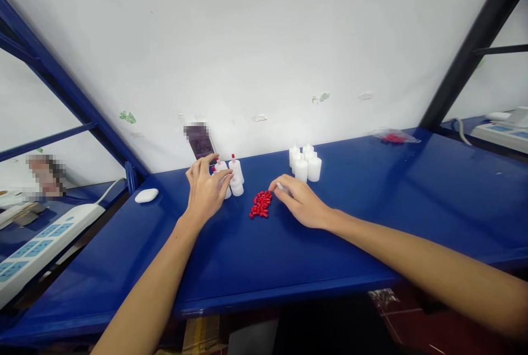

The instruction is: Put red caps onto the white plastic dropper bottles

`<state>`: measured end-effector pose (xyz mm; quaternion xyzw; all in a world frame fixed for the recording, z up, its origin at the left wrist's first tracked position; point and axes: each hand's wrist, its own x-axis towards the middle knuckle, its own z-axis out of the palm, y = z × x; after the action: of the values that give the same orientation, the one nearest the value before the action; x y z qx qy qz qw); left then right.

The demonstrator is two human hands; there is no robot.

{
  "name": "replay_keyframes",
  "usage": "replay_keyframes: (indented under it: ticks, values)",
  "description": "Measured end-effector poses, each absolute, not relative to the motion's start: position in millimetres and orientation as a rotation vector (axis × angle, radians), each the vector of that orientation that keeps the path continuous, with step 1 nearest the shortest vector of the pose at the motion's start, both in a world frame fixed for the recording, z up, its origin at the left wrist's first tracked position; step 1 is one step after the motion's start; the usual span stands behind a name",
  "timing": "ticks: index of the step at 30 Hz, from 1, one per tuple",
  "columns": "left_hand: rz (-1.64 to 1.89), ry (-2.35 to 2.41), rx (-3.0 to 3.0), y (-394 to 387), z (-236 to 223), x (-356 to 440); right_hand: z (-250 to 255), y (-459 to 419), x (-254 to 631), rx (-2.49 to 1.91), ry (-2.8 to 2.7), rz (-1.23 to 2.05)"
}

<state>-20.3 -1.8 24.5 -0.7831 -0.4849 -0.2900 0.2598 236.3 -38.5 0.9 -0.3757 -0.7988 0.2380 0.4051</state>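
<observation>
In the head view, a glossy blue tabletop (371, 223) runs along a white wall. The left hand (205, 190) reaches forward with fingers spread and curled over a small cluster of white plastic bottles with red tips (233, 176), its fingertips touching the nearest bottle; it is not closed around one. The right hand (299, 201) rests on the tabletop just right of a pile of small red plastic caps (260, 204), thumb and forefinger pinched on a tiny pale piece that is too small to identify. The red caps lie between the two hands, closer to the right one. A group of plain white plastic bottles (306, 163) stands just behind the right hand. A phone (201, 142) leans against the wall behind the left hand. A white power strip (41, 245) lies far left.
</observation>
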Motion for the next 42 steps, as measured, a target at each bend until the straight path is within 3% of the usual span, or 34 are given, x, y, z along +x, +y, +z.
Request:
replay_keyframes:
  ticks: [7, 12, 17, 42]
  values:
    - [-1.047, -1.187, -2.227, -11.9, 29.4, -11.6, 0.2, -38.6, 236.8, -0.930, -2.075, 0.611]
    - [-0.601, -1.107, -2.839, -28.4, 30.3, 9.3, -0.5, -37.6, 237.7, -0.915, -2.119, 0.620]
    - [-0.337, -1.367, -2.996, -32.3, 34.0, 10.2, 0.7, -39.5, 238.7, -0.941, -2.136, 0.679]
    - [-0.396, -1.471, -3.139, -26.9, 38.4, -1.1, 1.8, -42.5, 239.4, -0.816, -2.198, 0.588]
